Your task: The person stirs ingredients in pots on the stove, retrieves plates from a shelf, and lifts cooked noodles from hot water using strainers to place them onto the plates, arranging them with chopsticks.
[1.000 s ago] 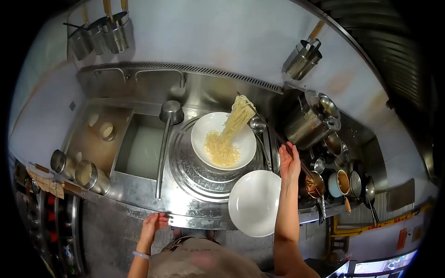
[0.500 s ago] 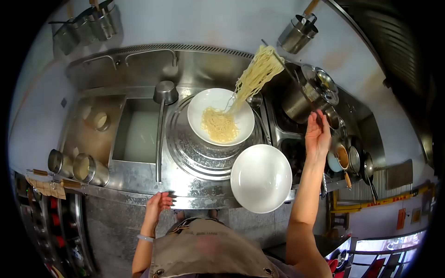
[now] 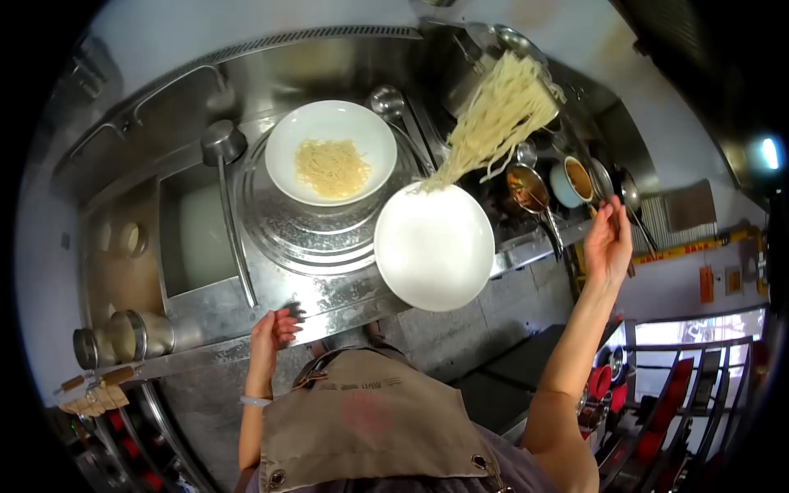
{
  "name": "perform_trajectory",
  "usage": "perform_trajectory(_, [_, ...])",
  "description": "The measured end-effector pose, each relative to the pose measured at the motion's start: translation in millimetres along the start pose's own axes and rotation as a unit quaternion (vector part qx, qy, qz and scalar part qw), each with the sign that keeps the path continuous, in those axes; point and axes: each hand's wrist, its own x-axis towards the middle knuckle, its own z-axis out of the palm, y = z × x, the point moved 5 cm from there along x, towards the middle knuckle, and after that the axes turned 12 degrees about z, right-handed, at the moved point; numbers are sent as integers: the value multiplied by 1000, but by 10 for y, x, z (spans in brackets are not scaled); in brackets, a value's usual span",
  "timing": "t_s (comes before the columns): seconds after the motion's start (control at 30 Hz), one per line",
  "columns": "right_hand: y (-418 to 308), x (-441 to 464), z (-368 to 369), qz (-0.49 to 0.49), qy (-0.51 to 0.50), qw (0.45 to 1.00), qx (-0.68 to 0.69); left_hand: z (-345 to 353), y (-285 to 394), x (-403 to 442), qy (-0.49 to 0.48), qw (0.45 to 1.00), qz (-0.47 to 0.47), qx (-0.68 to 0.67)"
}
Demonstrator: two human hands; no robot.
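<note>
My right hand (image 3: 609, 242) is closed at the right, holding long cooking chopsticks that are hard to make out against the dark stove. From them hangs a thick bundle of noodles (image 3: 501, 115), its lower ends at the far rim of the nearer white bowl (image 3: 436, 255). That bowl overhangs the counter's front edge. A second white bowl (image 3: 279, 160) behind it holds a small heap of noodles (image 3: 333, 168). By the counter edge, my left hand (image 3: 273, 335) is empty with loosely curled fingers, near the handle end of a long-handled metal ladle (image 3: 223, 148).
Left of the ringed metal lid (image 3: 296, 255) lies a basin of cloudy water (image 3: 201, 238). Metal strainers (image 3: 136, 335) stand at the front left. At the right are a pan of food (image 3: 528, 187), a pot of brown sauce (image 3: 578, 179) and another ladle (image 3: 386, 102).
My right hand has carried the noodles rightward and nearer, from the far bowl to the nearer bowl. The view has turned right. My left hand stays by the counter edge.
</note>
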Motion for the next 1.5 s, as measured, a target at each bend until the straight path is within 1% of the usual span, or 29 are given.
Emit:
perform_trajectory(0.07, [62, -188, -267, 3, 41, 999, -20, -12, -55, 29, 2, 1000, -13, 4])
perform_trajectory(0.17, [270, -402, -730, 20, 147, 981, -126, -2, -98, 60, -13, 999, -23, 19])
perform_trajectory(0.2, [360, -435, -892, 34, 176, 971, -158, 7, -100, 61, -15, 999, -26, 26])
perform_trajectory(0.27, [544, -464, -1075, 55, 239, 934, -259, 42, -77, 59, -15, 999, -31, 34])
perform_trajectory(0.33, [711, -425, -1186, 101, 232, 893, -372, 98, -31, 65, -18, 998, -22, 49])
perform_trajectory(0.4, [811, -372, -1214, 126, 248, 853, -442, 103, -48, 90, -23, 998, -23, 50])
perform_trajectory(0.43, [801, -350, -1108, 128, 243, 838, -472, 106, -51, 102, -28, 998, -23, 50])
perform_trajectory(0.47, [741, -333, -966, 129, 239, 840, -470, 112, -37, 107, -25, 998, -20, 51])
perform_trajectory(0.53, [558, -305, -582, 104, 198, 806, -548, 117, -8, 89, -10, 998, -21, 59])
perform_trajectory(0.57, [449, -280, -433, 90, 200, 782, -583, 122, 1, 77, -7, 998, -19, 61])
perform_trajectory(0.6, [364, -244, -297, 79, 201, 773, -596, 120, 1, 59, 1, 997, -22, 69])
perform_trajectory(0.7, [190, -99, -76, 74, 176, 768, -611, 95, -38, 29, 23, 996, -32, 84])
perform_trajectory(0.8, [231, 111, -8, 72, 142, 785, -599, 91, -69, 4, 45, 994, -38, 95])
perform_trajectory(0.87, [311, 259, -93, 79, 132, 780, -607, 94, -77, -11, 54, 993, -37, 100])
perform_trajectory(0.93, [498, 382, -138, 107, 93, 781, -608, 91, -82, -20, 62, 990, -34, 119])
perform_trajectory(1.0, [706, 524, -273, 97, 34, 797, -595, 91, -76, -47, 66, 990, -31, 118])
perform_trajectory(1.07, [850, 626, -352, 105, 31, 785, -609, 55, -63, -78, 80, 990, -18, 114])
perform_trajectory(1.13, [983, 729, -295, 97, 23, 833, -544, 9, -109, -98, 75, 989, -13, 130])
perform_trajectory(1.2, [1129, 833, -88, 94, 17, 844, -528, -24, -115, -123, 89, 988, -8, 129])
perform_trajectory(1.27, [1398, 1003, 12, 115, -7, 862, -494, -18, -112, -161, 98, 986, -5, 132])
perform_trajectory(1.3, [1569, 1095, 11, 145, -9, 863, -485, -9, -108, -174, 103, 986, -7, 134])
perform_trajectory(1.33, [1738, 1210, 5, 153, -14, 857, -492, -25, -100, -180, 105, 985, -8, 136])
perform_trajectory(1.37, [1897, 1310, 0, 152, -43, 864, -479, -34, -103, -196, 112, 985, -4, 127])
perform_trajectory(1.43, [2159, 1519, -70, 169, -66, 877, -446, -40, -108, -263, 120, 987, -7, 105])
perform_trajectory(1.5, [2312, 1725, -158, 199, -73, 867, -450, -88, -108, -340, 132, 982, -2, 136])
